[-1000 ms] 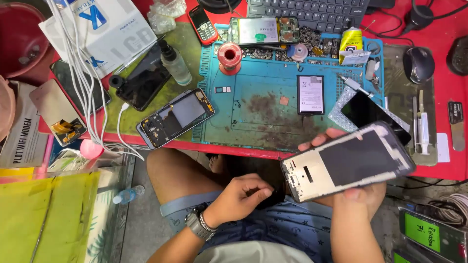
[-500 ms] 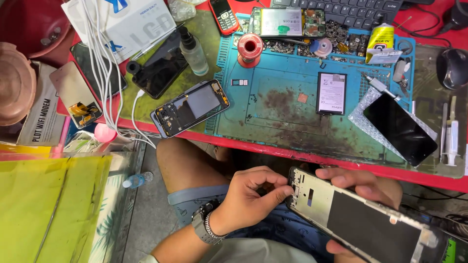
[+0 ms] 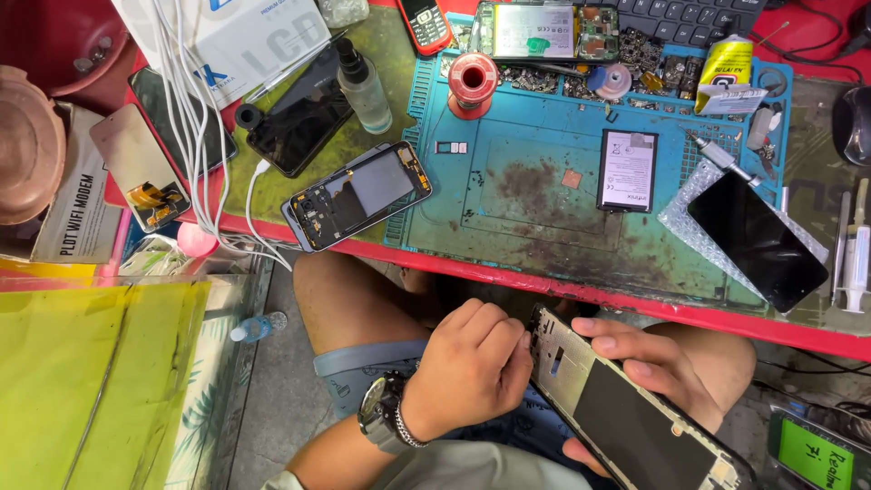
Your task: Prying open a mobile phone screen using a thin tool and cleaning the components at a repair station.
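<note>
Over my lap, below the table edge, my right hand (image 3: 655, 370) holds a phone frame with a dark screen panel (image 3: 626, 413) from underneath, thumb on its upper edge. The frame tilts down to the right, silver top end towards my left hand (image 3: 472, 367). That hand wears a wristwatch, and its curled fingertips press on the frame's top left corner. What the fingertips grip is hidden.
On the red table lies a blue work mat (image 3: 544, 204) with a battery (image 3: 628, 170), a red spool (image 3: 472, 82) and small parts. An opened phone (image 3: 356, 195) lies at its left edge, a black screen (image 3: 758, 240) on bubble wrap at right. White cables (image 3: 195, 136) and a yellow sheet (image 3: 82, 381) are at left.
My right hand has lowered the phone frame from table height to my lap. My left hand has risen from my thigh and closed on the frame's top corner.
</note>
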